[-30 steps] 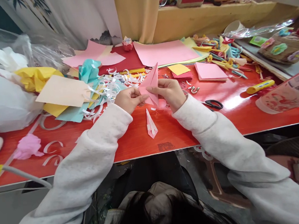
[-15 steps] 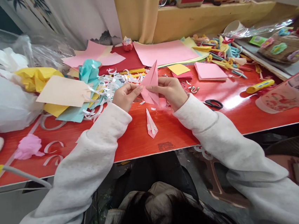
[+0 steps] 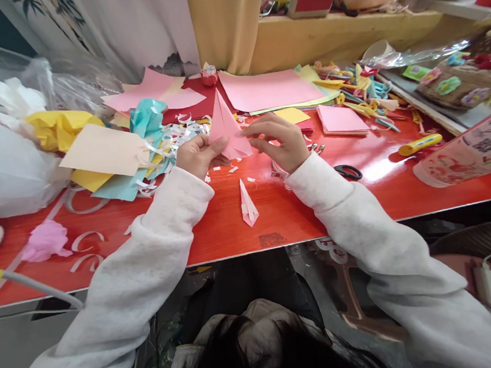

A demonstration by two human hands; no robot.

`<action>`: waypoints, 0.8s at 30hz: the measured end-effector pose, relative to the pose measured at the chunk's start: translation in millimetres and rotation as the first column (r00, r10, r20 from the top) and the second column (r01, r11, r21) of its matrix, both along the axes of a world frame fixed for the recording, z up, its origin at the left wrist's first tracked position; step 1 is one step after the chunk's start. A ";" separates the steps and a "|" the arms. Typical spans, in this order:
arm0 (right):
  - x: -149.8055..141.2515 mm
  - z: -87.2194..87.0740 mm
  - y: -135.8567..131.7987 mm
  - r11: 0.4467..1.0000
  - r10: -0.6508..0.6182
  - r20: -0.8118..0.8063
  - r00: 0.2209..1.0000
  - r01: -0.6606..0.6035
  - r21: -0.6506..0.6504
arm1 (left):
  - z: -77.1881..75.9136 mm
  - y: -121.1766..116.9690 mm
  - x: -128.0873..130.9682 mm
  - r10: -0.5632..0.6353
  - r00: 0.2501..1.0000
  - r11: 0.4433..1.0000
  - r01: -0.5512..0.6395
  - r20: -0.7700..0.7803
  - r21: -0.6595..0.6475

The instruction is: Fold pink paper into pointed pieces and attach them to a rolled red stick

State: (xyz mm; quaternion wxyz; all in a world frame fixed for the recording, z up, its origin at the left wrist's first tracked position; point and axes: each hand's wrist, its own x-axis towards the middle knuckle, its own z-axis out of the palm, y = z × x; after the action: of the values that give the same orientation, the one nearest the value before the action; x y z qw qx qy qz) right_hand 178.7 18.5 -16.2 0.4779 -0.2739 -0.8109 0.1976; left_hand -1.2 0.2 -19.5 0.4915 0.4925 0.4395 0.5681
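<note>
A folded pink paper stands pointed end up over the table, with creases running down from its tip. My left hand pinches its lower left side, thumb in front. At the paper's right edge is my right hand, thumb and fingers apart; whether the fingertips touch the edge I cannot tell. Below both hands, a smaller folded pink paper piece, narrow and pointed, lies on the red table.
White paper shreds and a peach sheet lie on the left. To the right are pink square sheets, black-handled scissors, a yellow marker and a tilted patterned cup. Large pink paper lies behind.
The folded paper has moved left and turned, showing a broader face. My right hand has let go of its grip, its fingers now spread beside the paper. My left hand keeps hold.
</note>
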 end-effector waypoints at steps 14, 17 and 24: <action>-11.5 -12.2 4.5 0.970 0.136 -0.046 0.990 -0.142 -0.199 | -0.3 -3.3 3.6 -0.012 0.997 0.998 0.016 -0.071 0.057; -16.6 -9.1 -1.0 0.922 0.156 -0.139 0.978 -0.194 -0.334 | -2.1 -3.5 3.9 -0.022 0.995 0.997 0.029 -0.095 0.071; -18.9 -8.0 -3.5 0.923 0.034 -0.215 0.976 -0.113 -0.368 | -2.3 -1.8 3.1 -0.183 0.974 0.982 0.186 -0.131 0.011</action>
State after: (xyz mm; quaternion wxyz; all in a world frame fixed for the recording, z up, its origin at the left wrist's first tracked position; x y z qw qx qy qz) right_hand 159.8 14.9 -24.2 0.4892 -0.3081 -0.7139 0.3950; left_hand 1.9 -1.7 -21.8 0.5068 0.5728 0.4162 0.4917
